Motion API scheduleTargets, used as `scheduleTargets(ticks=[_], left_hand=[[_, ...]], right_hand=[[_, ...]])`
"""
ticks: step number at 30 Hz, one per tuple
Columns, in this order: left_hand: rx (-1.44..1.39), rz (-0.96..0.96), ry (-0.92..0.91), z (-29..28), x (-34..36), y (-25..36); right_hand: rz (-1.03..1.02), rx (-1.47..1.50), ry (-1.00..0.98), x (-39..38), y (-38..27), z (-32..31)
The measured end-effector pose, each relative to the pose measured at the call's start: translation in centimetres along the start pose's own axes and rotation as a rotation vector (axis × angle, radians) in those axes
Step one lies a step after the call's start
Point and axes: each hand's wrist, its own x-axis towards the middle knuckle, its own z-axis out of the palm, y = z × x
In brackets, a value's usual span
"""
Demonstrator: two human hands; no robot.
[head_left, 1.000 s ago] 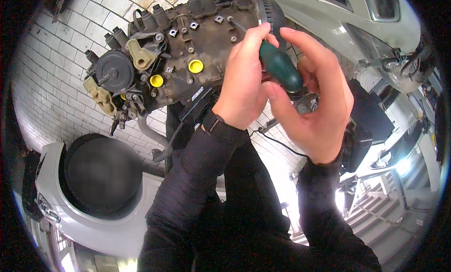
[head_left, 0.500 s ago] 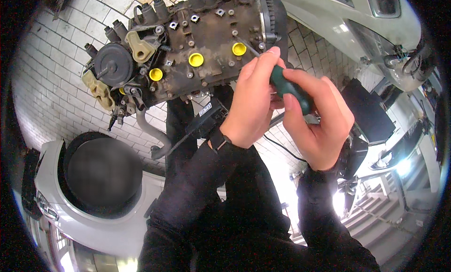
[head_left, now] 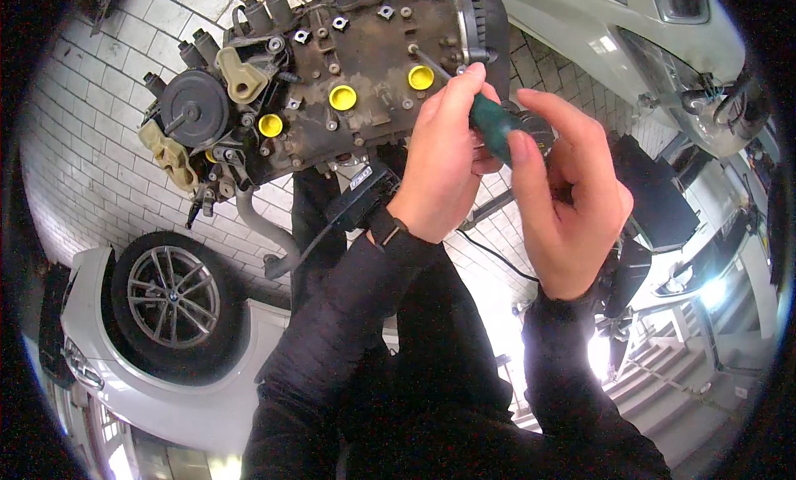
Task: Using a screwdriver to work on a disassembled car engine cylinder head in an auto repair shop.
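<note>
Green-handled screwdriver (head_left: 495, 130), gripped in the left hand (head_left: 439, 165), points toward ten o'clock over the grimy engine (head_left: 373, 53); the right hand (head_left: 576, 194), fingers loosely parted, curls at four o'clock.

Room and obstruction about the engine (head_left: 377, 49), as I view them remotely. My widest approach crosses the floor (head_left: 83, 140) between 9 and 10 o'clock, bounded by the hose (head_left: 264, 229) at 9 and the white car (head_left: 178, 401) at 8. Toward 1, the left hand (head_left: 439, 165) and tool (head_left: 492, 125) bar me; beyond them, a strip separates engine and grey car (head_left: 564, 12). The black box (head_left: 651, 194) obstructs 3.
</note>
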Motion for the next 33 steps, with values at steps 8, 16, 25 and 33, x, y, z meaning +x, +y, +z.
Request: scheduleTargets(ticks=[8,16,25,33], left_hand=[[0.002,0.025,0.115,1.8,-0.4,0.4],[-0.065,0.006,0.048,0.5,0.4,0.0],[-0.006,-0.016,0.106,2.7,-1.8,-0.1],[0.17,-0.077,0.096,1.4,-4.8,-2.0]], right_hand=[[-0.208,-0.041,-0.005,0.4,0.5,-0.5],[-0.286,-0.062,-0.048,1.0,0.9,-0.6],[-0.255,-0.052,-0.016,-0.1,1.0,-0.9],[-0.249,-0.073,-0.082,-3.6,1.7,-2.1]])
